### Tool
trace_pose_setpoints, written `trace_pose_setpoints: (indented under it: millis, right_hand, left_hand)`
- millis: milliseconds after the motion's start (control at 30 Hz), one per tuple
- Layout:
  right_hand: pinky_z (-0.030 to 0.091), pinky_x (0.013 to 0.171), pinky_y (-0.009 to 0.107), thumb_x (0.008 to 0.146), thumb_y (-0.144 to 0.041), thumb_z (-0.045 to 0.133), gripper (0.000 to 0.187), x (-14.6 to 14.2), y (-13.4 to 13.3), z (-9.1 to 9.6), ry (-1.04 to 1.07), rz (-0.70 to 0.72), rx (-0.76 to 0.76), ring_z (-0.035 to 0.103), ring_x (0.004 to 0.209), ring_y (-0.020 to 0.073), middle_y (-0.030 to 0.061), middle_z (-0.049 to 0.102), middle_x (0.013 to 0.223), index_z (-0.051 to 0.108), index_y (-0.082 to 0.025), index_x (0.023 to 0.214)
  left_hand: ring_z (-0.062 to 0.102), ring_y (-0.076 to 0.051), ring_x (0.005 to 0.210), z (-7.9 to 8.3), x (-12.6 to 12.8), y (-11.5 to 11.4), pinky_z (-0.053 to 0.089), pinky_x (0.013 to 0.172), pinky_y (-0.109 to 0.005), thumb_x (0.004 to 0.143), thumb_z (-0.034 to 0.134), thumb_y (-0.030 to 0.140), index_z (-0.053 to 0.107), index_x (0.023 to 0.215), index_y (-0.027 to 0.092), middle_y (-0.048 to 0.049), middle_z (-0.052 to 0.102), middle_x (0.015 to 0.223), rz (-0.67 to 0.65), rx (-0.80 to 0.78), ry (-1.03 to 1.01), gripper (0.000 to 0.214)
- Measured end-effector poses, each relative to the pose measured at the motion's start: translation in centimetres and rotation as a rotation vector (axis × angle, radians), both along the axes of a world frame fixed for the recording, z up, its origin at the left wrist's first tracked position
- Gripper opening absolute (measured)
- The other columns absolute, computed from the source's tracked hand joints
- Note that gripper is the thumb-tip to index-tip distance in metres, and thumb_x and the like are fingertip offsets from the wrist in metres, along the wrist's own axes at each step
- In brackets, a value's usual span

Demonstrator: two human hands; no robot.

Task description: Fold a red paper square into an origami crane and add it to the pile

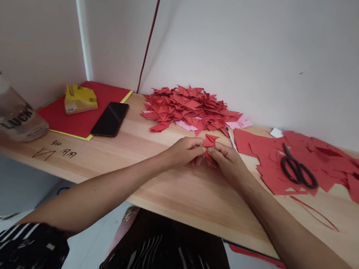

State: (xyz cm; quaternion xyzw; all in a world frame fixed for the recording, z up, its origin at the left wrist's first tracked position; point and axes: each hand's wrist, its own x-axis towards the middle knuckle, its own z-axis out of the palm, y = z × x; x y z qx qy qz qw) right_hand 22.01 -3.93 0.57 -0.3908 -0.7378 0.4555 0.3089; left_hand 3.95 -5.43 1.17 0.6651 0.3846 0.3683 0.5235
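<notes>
My left hand (184,150) and my right hand (227,161) meet at the middle of the wooden table (166,181), fingers pinched together on a small folded red paper piece (210,141) between them. Right behind it lies a big pile of folded red paper pieces (190,107), with a few pink ones at its edge. Both forearms rest across the table's front edge.
Flat red paper squares (325,166) are spread at the right with black scissors (297,171) on them. At the left, a black phone (111,118) and a yellow packet (80,99) lie on red sheets (68,116). A plastic bag (5,112) sits far left.
</notes>
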Motion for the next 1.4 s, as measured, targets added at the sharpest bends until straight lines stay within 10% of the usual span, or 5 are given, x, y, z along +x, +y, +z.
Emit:
trace_pose_setpoints:
  millis: [1400]
  right_hand:
    - [0.032,0.054,0.029,0.088,-0.040,0.051,0.033,0.35,0.02,0.04,-0.007,0.023,-0.067,0.042,0.052,0.0113,-0.0029,0.049,0.056,0.052,-0.019,0.063]
  left_hand:
    - [0.041,-0.006,0.044,0.02,-0.49,0.12,0.031,0.044,-0.018,0.082,0.048,0.024,0.045,0.063,0.017,0.0048,0.048,0.051,-0.062,0.017,0.062,0.020]
